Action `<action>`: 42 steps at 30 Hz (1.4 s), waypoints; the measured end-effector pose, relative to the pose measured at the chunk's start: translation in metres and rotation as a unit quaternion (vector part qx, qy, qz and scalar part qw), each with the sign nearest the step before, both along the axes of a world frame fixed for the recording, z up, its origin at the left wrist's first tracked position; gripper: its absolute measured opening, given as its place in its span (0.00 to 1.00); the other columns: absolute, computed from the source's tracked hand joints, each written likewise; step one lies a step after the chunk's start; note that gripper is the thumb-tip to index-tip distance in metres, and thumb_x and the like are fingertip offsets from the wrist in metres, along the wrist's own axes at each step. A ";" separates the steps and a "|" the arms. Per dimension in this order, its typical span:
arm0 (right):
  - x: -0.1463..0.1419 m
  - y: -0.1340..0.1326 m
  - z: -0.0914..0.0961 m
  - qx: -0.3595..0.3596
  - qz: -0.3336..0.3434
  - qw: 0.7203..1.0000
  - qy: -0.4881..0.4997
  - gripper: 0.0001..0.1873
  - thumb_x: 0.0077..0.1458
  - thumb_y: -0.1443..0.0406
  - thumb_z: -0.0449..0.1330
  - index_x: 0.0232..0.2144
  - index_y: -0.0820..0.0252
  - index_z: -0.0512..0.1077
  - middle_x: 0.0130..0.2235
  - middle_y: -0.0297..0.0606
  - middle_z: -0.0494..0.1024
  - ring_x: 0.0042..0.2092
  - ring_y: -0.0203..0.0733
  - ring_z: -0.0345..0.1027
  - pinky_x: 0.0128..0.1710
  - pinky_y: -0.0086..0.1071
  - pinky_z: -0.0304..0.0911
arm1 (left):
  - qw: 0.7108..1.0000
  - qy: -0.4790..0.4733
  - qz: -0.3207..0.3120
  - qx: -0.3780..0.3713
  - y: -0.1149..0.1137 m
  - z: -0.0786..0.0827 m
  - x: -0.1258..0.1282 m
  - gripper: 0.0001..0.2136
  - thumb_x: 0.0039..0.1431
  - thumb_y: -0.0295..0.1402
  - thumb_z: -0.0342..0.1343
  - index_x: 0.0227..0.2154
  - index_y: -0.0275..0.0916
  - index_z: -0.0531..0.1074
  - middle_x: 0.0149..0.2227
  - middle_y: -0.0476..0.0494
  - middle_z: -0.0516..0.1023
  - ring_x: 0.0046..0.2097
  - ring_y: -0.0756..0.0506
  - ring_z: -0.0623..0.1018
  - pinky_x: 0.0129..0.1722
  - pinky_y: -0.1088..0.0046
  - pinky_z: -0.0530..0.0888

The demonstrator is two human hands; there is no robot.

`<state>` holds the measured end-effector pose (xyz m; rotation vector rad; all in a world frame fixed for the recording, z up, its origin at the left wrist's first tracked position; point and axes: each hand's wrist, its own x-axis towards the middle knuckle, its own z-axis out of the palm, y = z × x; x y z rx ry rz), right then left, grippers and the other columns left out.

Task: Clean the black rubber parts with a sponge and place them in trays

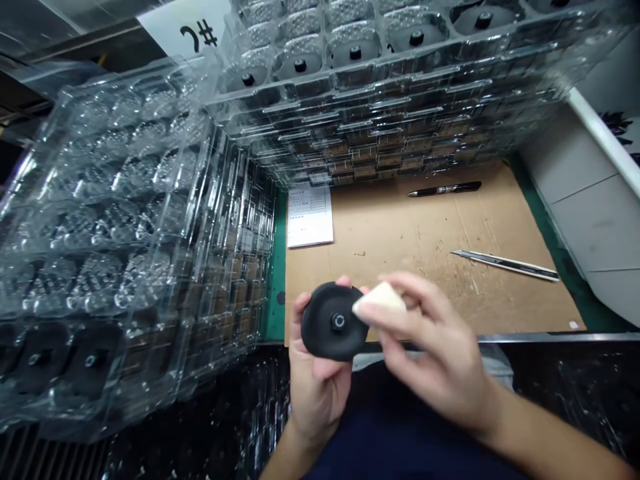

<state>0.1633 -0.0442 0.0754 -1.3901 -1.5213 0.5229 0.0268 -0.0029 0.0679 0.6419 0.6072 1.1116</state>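
A round black disc-shaped part (pixel 320 333) with a small raised hub at its centre is gripped by its rim in my left hand (pixel 320 393). The hub side faces up towards me. Between the thumb and fingers of my right hand (pixel 440 347) is a cream-white wedge, like a sponge (pixel 383 299). Its tip is at the right edge of the black part; whether it touches I cannot tell. Both hands are in front of the near edge of the work surface.
Stacked clear plastic trays (pixel 350 87) stand at the back, and another stack (pixel 125 200) at left holds similar black parts. On the cardboard (pixel 395 247) lie a paper slip (pixel 310 220), a black pen (pixel 445 189) and a utility knife (pixel 507 264). A white panel (pixel 595 200) bounds the right side.
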 end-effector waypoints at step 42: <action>0.016 -0.001 -0.030 -0.024 -0.072 0.992 0.097 0.17 0.56 0.68 0.53 0.49 0.59 0.64 0.49 0.44 0.64 0.49 0.38 0.63 0.46 0.29 0.65 | 0.996 -0.029 -0.024 -0.082 0.014 -0.006 0.000 0.20 0.53 0.37 0.59 0.50 0.53 0.66 0.53 0.45 0.70 0.53 0.39 0.71 0.50 0.69 0.71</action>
